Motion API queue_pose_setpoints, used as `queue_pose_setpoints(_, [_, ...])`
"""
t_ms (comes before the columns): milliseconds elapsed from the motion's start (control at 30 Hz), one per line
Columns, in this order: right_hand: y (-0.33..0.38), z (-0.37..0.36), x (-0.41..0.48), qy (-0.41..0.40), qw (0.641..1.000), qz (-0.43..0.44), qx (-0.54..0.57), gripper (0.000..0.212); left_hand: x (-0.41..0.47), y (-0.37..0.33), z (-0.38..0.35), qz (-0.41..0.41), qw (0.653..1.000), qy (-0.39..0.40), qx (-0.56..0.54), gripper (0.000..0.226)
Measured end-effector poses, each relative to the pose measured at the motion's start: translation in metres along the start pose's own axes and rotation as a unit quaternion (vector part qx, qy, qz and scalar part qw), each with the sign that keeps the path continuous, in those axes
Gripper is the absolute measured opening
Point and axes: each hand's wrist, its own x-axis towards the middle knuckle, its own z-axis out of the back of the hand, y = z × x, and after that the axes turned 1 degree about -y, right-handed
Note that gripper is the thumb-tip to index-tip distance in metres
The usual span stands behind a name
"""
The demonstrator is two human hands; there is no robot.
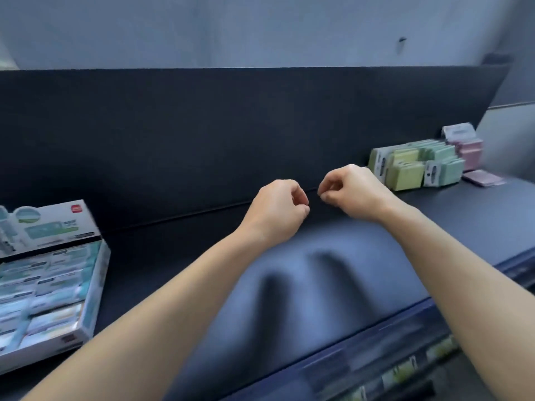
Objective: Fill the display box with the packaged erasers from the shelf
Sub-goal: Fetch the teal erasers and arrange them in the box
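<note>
Both hands are hovering mid-shelf (333,273), side by side, nearly touching. Left hand (279,211) is curling loosely, fingertips tucked toward the palm, nothing showing in it. Right hand (351,193) is doing the same, thumb and forefinger close together as if pinching; whether anything tiny is between them, cannot tell. It looks empty.

The box (86,285) is sitting at the far left, well apart from the left hand, lid panel standing up at the back. Its rows are looking close to full, though blur is hiding whether gaps remain.

The erasers (417,166), green and yellow packs with pink ones behind, are standing against the back wall at the right end, near the right hand but not touching it.

Judgement: next step is fetching more packs. Best done by opening the right hand wide and taking several upright packs at once by their flat faces, keeping them aligned so they drop into a row without tipping neighbours.
</note>
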Motion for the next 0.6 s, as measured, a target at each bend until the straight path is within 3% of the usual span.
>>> queue_pose_setpoints(133, [-0.061,0.02,0.004,-0.04,0.995,-0.087,-0.012,0.018,0.033,-0.023,-0.05,0.013,0.998,0.054,0.016,0.011])
queue_pose_setpoints(333, [-0.13,0.032,0.01,-0.024,0.984,-0.177,-0.027,0.016,0.079,-0.037,-0.11,0.069,0.99,0.108,0.06,0.012])
queue_pose_setpoints(433, [-0.149,0.032,0.013,-0.002,0.979,-0.201,-0.034,0.018,0.096,-0.044,-0.127,0.111,0.986,0.093,0.089,0.031])
queue_pose_setpoints(500, [-0.156,0.032,0.015,0.027,0.978,-0.205,-0.033,0.03,0.103,-0.048,-0.136,0.145,0.981,0.067,0.109,0.045])
queue_pose_setpoints(600, [-0.16,0.031,0.018,0.067,0.979,-0.189,-0.037,0.041,0.109,-0.049,-0.146,0.174,0.974,0.055,0.136,0.048])
